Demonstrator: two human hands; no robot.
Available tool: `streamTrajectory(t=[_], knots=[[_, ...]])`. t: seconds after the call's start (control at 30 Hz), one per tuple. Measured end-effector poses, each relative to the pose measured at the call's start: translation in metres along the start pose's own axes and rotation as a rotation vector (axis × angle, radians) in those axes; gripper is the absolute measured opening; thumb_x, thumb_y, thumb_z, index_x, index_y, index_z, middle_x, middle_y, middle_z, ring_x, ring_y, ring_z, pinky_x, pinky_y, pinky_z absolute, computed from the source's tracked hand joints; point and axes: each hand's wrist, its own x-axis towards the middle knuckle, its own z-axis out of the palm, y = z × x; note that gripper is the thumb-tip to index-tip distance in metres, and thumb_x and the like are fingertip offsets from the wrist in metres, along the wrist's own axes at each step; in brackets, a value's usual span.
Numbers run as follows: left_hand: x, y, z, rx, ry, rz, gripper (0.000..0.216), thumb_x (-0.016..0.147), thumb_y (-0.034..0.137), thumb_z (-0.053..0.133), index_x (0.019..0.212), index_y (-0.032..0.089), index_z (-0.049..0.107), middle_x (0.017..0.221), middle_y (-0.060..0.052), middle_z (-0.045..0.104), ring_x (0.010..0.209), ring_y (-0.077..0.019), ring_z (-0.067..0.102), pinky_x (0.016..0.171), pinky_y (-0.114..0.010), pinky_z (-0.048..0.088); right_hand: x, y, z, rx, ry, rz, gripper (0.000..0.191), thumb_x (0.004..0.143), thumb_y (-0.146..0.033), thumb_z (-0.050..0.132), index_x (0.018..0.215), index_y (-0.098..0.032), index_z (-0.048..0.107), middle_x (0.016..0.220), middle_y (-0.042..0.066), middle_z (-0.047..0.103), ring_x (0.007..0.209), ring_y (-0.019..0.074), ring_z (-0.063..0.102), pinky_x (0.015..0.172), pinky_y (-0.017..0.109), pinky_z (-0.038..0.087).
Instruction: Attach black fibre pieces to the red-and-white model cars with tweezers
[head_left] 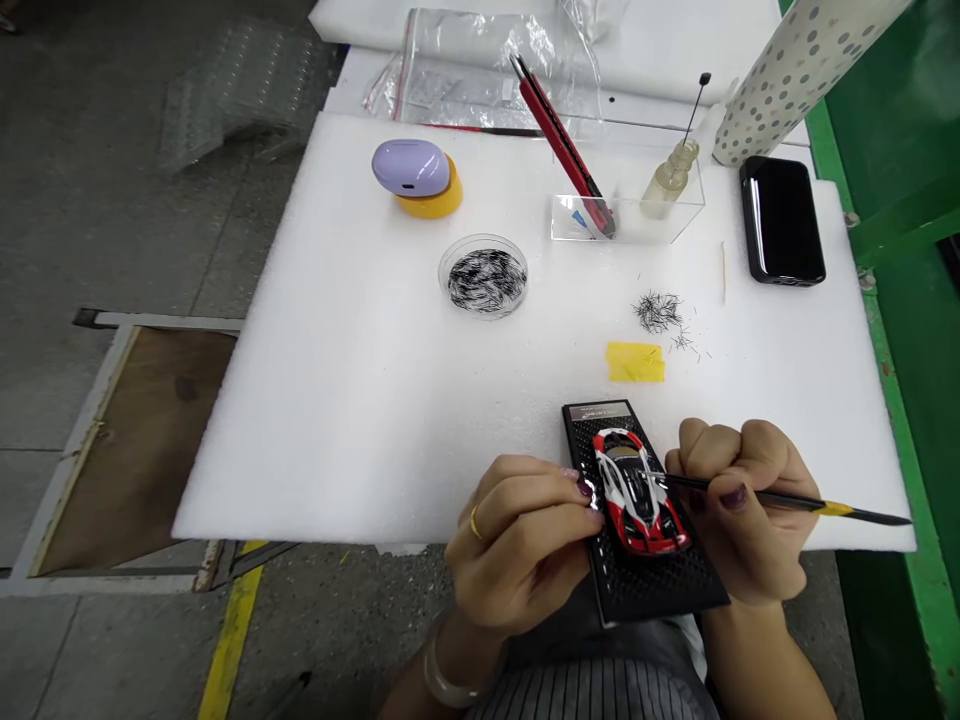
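Observation:
My left hand (521,535) is closed on the left edge of a black textured display base (641,595), its fingertips beside the car. On the base sits a red, white and black model sports car (641,495). My right hand (750,500) pinches a slim black brush-like tool (795,498) with a yellow band near its back end. The tool's thin tip touches or hovers over the car's top; which of the two I cannot tell. Beyond the base lie a yellow tape piece (635,362) and a loose heap of short black bristle-like bits (658,312).
A round clear dish (484,277) holds more black bits. Behind it are a lilac case (411,168) on a yellow object. A clear box (630,222) holds a red cutter (562,140) and small bottle (670,180). A black phone-like device (782,220) lies right.

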Motion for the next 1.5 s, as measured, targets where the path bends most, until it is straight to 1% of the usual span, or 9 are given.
streamTrajectory(t=[0.1, 0.3, 0.67, 0.9, 1.03, 1.3, 1.4, 1.5], knots=[[-0.001, -0.0004, -0.0005, -0.004, -0.006, -0.001, 0.003, 0.097, 0.013, 0.065, 0.096, 0.014, 0.068, 0.092, -0.004, 0.07, 0.087, -0.0155, 0.066, 0.073, -0.033, 0.06, -0.001, 0.0007, -0.0008, 0.024, -0.011, 0.005, 0.03, 0.089, -0.029, 0.076, 0.072, -0.026, 0.052, 0.055, -0.004, 0.04, 0.052, 0.0148, 0.037, 0.044, 0.029, 0.028], [-0.0023, 0.0004, -0.0005, -0.012, -0.008, -0.004, 0.005, 0.097, 0.011, 0.065, 0.097, 0.013, 0.069, 0.094, -0.004, 0.069, 0.09, -0.0148, 0.065, 0.075, -0.033, 0.06, -0.0001, 0.0017, 0.0002, 0.011, -0.006, -0.002, 0.03, 0.088, -0.03, 0.077, 0.072, -0.026, 0.052, 0.055, -0.004, 0.041, 0.051, 0.015, 0.037, 0.043, 0.029, 0.027], [-0.0035, -0.0013, 0.0001, -0.036, 0.002, 0.004, 0.004, 0.094, 0.009, 0.068, 0.096, 0.011, 0.07, 0.097, -0.004, 0.069, 0.091, -0.0151, 0.065, 0.079, -0.034, 0.06, 0.0002, -0.0006, 0.0, 0.08, -0.056, 0.001, 0.025, 0.091, -0.023, 0.074, 0.074, -0.024, 0.055, 0.058, -0.004, 0.041, 0.054, 0.0133, 0.038, 0.044, 0.028, 0.028], [-0.0025, -0.0003, -0.0004, -0.036, -0.007, -0.001, 0.004, 0.096, 0.009, 0.065, 0.095, 0.011, 0.069, 0.098, -0.004, 0.068, 0.093, -0.0148, 0.064, 0.081, -0.034, 0.059, -0.0012, 0.0015, -0.0024, 0.083, -0.049, 0.018, 0.024, 0.091, -0.023, 0.075, 0.075, -0.024, 0.056, 0.059, -0.004, 0.042, 0.056, 0.0133, 0.04, 0.047, 0.029, 0.03], [-0.0025, -0.0005, -0.0007, -0.027, -0.005, 0.003, 0.002, 0.095, 0.01, 0.067, 0.094, 0.011, 0.068, 0.097, -0.004, 0.068, 0.092, -0.0142, 0.064, 0.082, -0.033, 0.059, -0.0022, 0.002, -0.0018, 0.077, -0.038, 0.018, 0.024, 0.09, -0.023, 0.076, 0.076, -0.024, 0.056, 0.06, -0.004, 0.041, 0.056, 0.0133, 0.042, 0.046, 0.029, 0.03], [-0.0014, 0.0004, -0.0005, 0.005, -0.002, 0.009, 0.003, 0.096, 0.011, 0.067, 0.094, 0.012, 0.068, 0.096, -0.003, 0.068, 0.089, -0.0139, 0.064, 0.079, -0.033, 0.06, -0.0026, 0.0013, -0.0019, 0.095, -0.055, 0.015, 0.023, 0.091, -0.021, 0.075, 0.077, -0.023, 0.058, 0.061, -0.004, 0.044, 0.057, 0.0132, 0.042, 0.048, 0.03, 0.031], [-0.0017, 0.0003, -0.0005, 0.027, 0.007, 0.002, 0.002, 0.095, 0.013, 0.069, 0.094, 0.015, 0.068, 0.094, -0.003, 0.069, 0.087, -0.0145, 0.065, 0.076, -0.034, 0.06, -0.0032, 0.0013, -0.002, 0.103, -0.048, 0.022, 0.022, 0.091, -0.021, 0.076, 0.078, -0.024, 0.059, 0.061, -0.004, 0.045, 0.057, 0.0137, 0.042, 0.048, 0.03, 0.031], [-0.0017, 0.0002, -0.0005, 0.026, 0.005, 0.0, 0.003, 0.094, 0.012, 0.069, 0.094, 0.014, 0.069, 0.093, -0.003, 0.069, 0.086, -0.0148, 0.065, 0.076, -0.034, 0.06, -0.0031, 0.0008, -0.0016, 0.111, -0.036, 0.024, 0.021, 0.09, -0.021, 0.076, 0.078, -0.024, 0.059, 0.061, -0.004, 0.046, 0.057, 0.0137, 0.043, 0.047, 0.029, 0.032]])
